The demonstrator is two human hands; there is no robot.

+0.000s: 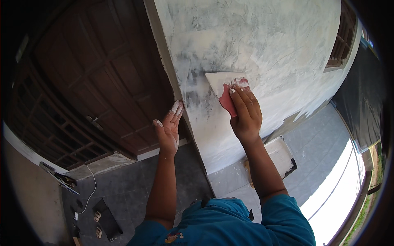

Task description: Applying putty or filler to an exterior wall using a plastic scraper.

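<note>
A wide pale putty blade with a pink grip [227, 101] is in my right hand [246, 112], its white-smeared fingers closed over it against the patchy white-and-grey wall [254, 37]. My left hand [168, 127] is raised beside the wall's vertical corner, fingers apart and holding nothing, white paste on its fingertips and thumb; whether it touches the edge I cannot tell.
A brown panelled door [106, 65] with a grille is left of the corner. Below lie a white tray [279, 147], a cable [93, 192] and sandals [97, 217] on grey tiles. A barred window [342, 35] and dark sheeting [357, 94] are at right.
</note>
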